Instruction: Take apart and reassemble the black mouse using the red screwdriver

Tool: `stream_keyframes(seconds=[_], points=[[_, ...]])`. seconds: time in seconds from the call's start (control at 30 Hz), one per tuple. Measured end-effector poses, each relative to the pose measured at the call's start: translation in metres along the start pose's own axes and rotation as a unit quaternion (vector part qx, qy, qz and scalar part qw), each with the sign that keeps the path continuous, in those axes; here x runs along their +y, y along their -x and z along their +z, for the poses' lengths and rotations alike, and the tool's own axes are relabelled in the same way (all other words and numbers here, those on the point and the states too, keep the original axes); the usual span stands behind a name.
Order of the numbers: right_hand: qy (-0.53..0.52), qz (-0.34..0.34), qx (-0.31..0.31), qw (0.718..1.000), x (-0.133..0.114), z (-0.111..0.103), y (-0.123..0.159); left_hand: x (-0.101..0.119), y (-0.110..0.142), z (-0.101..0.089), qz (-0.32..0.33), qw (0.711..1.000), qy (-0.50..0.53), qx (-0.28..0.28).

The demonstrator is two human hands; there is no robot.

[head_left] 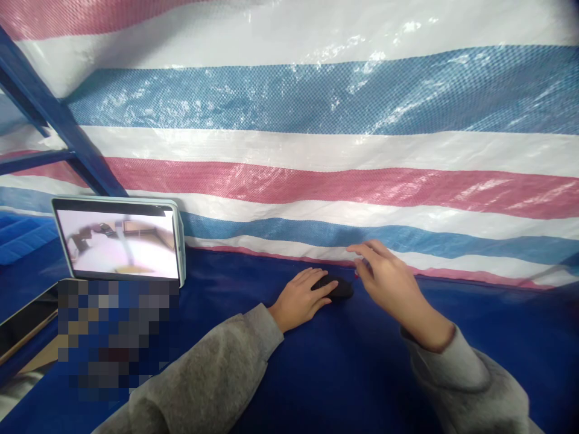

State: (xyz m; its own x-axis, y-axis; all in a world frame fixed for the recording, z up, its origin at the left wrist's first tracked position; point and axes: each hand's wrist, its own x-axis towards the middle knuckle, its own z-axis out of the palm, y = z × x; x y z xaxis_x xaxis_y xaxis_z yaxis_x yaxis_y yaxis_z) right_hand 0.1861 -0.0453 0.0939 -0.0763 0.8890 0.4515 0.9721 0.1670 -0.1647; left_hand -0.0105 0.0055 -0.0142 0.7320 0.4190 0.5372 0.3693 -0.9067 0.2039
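Note:
A black computer mouse (pixel 342 289) lies on the dark blue surface near the striped sheet. My left hand (pixel 304 296) is laid over its left part, fingers across the top and thumb along the near side, gripping it. To the right, my right hand (pixel 388 280) is raised a little past the mouse with nothing visible in it. Its thumb and forefinger are apart, and the other fingers are loosely bent. A tiny red and white object (pixel 356 274) shows close to the right thumb, too small to make out.
A tablet in a pale case (pixel 181 253) stands at left, its screen lit. A phone (pixel 31 319) lies in front of it, beside a pixelated patch. Red, white and blue striped sheeting (pixel 316 99) hangs behind the blue surface (pixel 335 374). A blue metal frame (pixel 85 147) rises at left.

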Motion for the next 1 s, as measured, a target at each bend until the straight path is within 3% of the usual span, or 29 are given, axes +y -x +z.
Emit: stream_keyframes(seconds=[0.5,1.0], points=[[0.028,0.022,0.004,0.999,-0.0008,0.0002,0.0009,-0.0003,0.0004,0.0007,0.001,1.0,-0.004,0.002],[-0.043,0.013,0.002,0.999,0.0016,0.003,-0.0011,0.0006,-0.0004,-0.0016,0.001,1.0,-0.003,-0.002]])
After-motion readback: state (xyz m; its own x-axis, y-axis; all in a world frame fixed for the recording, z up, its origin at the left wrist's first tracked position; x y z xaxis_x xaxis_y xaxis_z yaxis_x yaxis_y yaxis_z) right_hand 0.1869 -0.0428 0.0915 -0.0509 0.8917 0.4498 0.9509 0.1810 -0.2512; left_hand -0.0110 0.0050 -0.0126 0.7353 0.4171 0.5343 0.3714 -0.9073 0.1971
